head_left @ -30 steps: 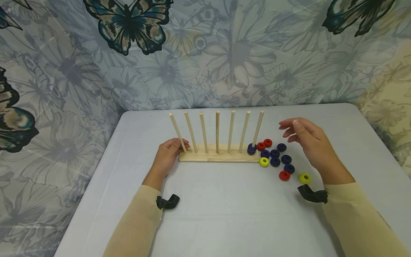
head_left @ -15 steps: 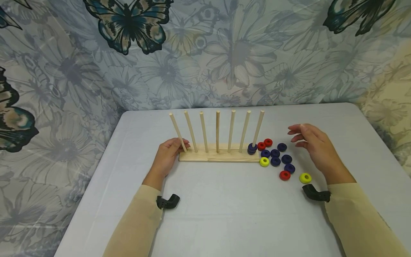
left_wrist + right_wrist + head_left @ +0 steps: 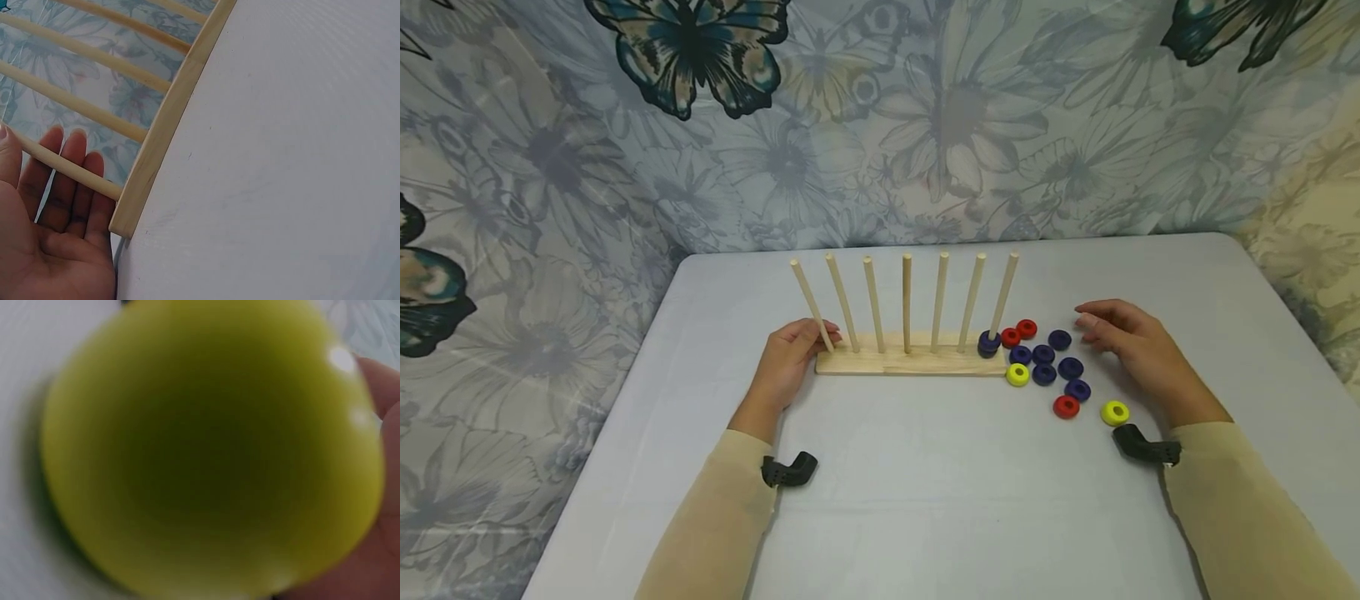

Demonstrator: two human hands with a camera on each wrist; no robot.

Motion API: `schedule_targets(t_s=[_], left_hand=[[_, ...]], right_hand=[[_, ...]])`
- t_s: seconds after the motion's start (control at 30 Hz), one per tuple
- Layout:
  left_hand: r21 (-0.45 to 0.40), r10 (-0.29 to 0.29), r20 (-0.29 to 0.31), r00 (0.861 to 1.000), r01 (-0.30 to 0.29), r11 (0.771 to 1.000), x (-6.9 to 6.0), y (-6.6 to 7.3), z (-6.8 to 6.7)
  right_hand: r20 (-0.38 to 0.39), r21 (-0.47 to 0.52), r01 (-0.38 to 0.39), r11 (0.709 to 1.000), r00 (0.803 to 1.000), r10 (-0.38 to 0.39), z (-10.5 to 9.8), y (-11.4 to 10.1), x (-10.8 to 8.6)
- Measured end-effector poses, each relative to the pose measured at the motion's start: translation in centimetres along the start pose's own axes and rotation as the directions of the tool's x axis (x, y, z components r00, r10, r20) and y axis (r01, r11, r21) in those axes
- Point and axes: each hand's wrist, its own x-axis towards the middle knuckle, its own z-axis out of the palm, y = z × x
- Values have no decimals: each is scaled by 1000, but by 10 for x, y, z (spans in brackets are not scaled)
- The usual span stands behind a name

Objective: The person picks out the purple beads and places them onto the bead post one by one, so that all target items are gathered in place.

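A wooden peg rack (image 3: 917, 361) with a row of upright dowels stands on the table. My left hand (image 3: 790, 357) holds its leftmost peg (image 3: 75, 172), the thumb on one side and the fingers behind. Blue rings (image 3: 988, 344) sit at the foot of the rightmost peg. Loose blue rings (image 3: 1071, 367), red rings (image 3: 1066, 407) and yellow rings (image 3: 1018, 375) lie right of the rack. My right hand (image 3: 1131, 346), loosely bent and holding nothing, is just right of these rings. Close up, a yellow ring (image 3: 206, 450) fills most of the right wrist view, blurred.
A white-covered table (image 3: 925, 500) carries everything. Behind it hangs a fabric backdrop (image 3: 962, 125) with flowers and butterflies. Black wrist cameras (image 3: 790, 469) are strapped over both beige sleeves (image 3: 715, 517).
My right hand has drawn back to the right and lowered towards the table. The left hand stays at the leftmost peg. The head view has shifted slightly.
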Motion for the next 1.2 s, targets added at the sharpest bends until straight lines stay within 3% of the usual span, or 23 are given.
schedule_targets(t_s=[0.27,0.53,1.2], left_hand=[[4,-6,6,1000,6,1000,0,-1,-1],[-1,-3,6,1000,3,1000,0,-2,-2],[-4,1,16,1000,-1,1000,1,-2,-3]], right_hand=[[36,-115,97,989,995,-93,5,5,1],[68,-201,97,975,994,-85,8,3,4],[58,-252,82,964,996,-70,14,-4,5]])
